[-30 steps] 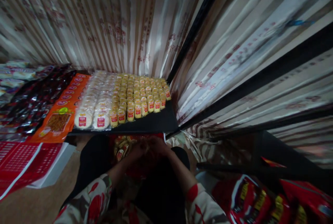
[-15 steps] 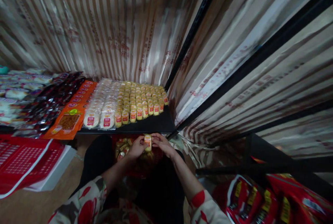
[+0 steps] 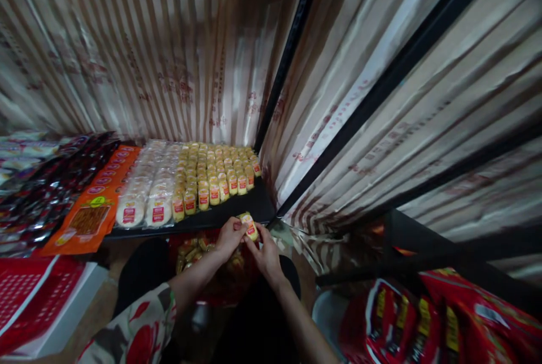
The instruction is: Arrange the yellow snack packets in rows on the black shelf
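Between my two hands is a small yellow snack packet (image 3: 249, 227) with a red and white label, tilted to the left at its top. My left hand (image 3: 231, 236) grips its left side with bent fingers. On its right edge, the thumb and fingers of my right hand (image 3: 266, 252) close around it. Below, between my knees, a red basket (image 3: 220, 300) holds several more yellow packets (image 3: 192, 252), partly hidden by my left forearm. Just ahead, rows of like yellow packets (image 3: 214, 186) stand on a black shelf (image 3: 237, 210).
Left of the yellow rows lie round white packets (image 3: 158, 209), an orange snack bag (image 3: 91, 214) and dark shiny packets (image 3: 46, 200). A red perforated basket (image 3: 34, 290) is at lower left. Red bags (image 3: 406, 319) fill the lower right. Black frame bars (image 3: 288, 59) cross before striped sheeting.
The packet has tipped from upright to slanted and moved slightly right in my hands. My right hand has swung lower, along its right side. The camera view has shifted to the right.
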Demonstrator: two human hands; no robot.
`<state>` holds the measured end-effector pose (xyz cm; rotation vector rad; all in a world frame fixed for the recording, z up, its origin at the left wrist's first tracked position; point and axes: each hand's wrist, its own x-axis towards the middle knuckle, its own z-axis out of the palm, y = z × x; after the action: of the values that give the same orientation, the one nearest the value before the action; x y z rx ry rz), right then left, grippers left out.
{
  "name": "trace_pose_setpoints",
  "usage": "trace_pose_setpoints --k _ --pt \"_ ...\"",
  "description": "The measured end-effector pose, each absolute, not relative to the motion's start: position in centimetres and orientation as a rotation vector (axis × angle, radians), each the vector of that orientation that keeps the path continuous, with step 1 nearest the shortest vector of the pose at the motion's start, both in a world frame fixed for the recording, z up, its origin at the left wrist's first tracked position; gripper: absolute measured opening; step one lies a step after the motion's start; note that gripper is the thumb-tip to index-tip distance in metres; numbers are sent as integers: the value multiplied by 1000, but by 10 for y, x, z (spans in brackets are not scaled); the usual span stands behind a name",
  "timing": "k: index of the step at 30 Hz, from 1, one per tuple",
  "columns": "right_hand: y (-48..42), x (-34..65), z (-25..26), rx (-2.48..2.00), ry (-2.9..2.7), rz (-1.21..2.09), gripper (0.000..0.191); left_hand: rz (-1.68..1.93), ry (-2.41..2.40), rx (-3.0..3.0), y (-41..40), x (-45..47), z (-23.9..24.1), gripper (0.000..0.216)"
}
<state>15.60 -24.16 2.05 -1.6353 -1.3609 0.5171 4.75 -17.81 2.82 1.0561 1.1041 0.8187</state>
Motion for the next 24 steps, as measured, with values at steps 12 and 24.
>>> trace_pose_setpoints --k 12,24 --pt "-204 159 19 -1742 -1527 317 36 724 1294 1296 -142 45 21 33" --pt "-187 157 34 -1676 -1666 435 38 833 1292 1272 -141 29 32 28"
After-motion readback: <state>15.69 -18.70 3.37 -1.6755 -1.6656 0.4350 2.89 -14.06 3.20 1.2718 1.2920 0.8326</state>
